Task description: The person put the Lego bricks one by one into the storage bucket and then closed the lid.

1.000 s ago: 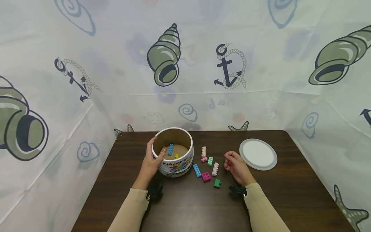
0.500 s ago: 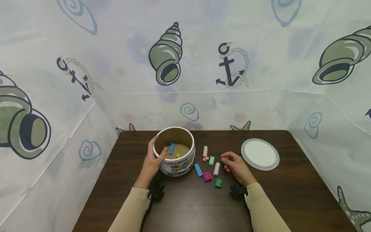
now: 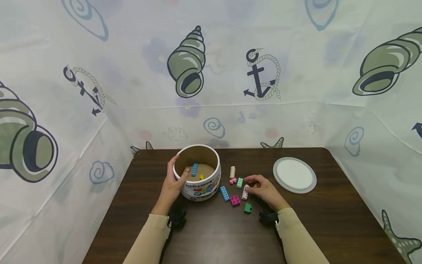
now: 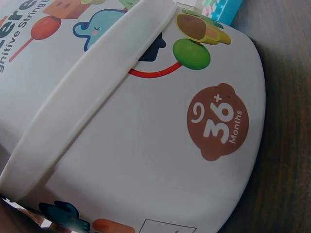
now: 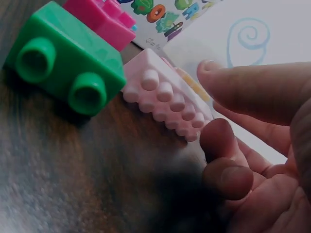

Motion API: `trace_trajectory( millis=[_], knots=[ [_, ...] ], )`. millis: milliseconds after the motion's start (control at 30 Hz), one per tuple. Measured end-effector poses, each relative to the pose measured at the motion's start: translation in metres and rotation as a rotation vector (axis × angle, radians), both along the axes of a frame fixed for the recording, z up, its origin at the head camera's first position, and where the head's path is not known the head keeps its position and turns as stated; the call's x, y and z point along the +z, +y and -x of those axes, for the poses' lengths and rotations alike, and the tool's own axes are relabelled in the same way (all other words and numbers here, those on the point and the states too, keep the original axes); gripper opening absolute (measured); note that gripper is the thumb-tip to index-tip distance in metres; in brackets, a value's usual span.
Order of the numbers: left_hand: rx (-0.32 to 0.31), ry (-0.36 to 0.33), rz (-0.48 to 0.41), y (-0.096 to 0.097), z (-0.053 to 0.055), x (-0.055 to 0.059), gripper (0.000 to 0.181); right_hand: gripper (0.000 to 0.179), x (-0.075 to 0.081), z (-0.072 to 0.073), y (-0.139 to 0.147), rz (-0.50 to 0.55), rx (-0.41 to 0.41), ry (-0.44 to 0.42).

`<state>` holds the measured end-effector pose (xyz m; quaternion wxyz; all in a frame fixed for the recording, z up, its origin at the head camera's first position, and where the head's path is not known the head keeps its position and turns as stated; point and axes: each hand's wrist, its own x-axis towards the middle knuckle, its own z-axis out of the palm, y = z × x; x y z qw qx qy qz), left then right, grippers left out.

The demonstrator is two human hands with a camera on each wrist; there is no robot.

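Observation:
My left hand [image 3: 172,187] grips the near-left wall of a white printed bucket [image 3: 201,190], thumb over the rim. Inside the bucket lie a blue building block [image 3: 195,169] and a small yellow piece [image 3: 201,177]. In the left wrist view, the bucket's printed side [image 4: 146,145] fills most of the picture. My right hand [image 3: 263,189] is at a pale pink block [image 3: 245,192] on the table. The right wrist view has its thumb and fingers apart at the far end of that pink block [image 5: 165,92]; whether they touch it I cannot tell.
Around the pink block lie a green block [image 3: 248,208], a magenta block [image 3: 235,200], a blue block [image 3: 225,193], a mint block [image 3: 239,183], a small pink piece [image 3: 233,181] and a cream block [image 3: 232,172]. A round white lid [image 3: 294,175] lies at the right.
My right hand has moved left to the pale pink block, its fingers opening out from a loose curl. The left hand and the bucket stay in place.

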<state>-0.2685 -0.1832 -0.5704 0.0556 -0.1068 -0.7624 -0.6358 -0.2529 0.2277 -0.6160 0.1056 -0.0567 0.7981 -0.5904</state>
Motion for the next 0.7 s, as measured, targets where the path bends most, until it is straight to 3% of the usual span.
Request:
trace_trajectory(
  millis=[200,700],
  knots=[
    [0.0,-0.006,-0.006,0.0008,0.0017,0.0002,0.084,0.049,0.002,0.0014,0.0019,-0.007,0.037,-0.009],
    [0.011,0.0,-0.008,0.0021,0.0011,-0.0007,0.084,0.031,0.0017,0.0035,0.0057,-0.054,0.098,0.003]
  ],
)
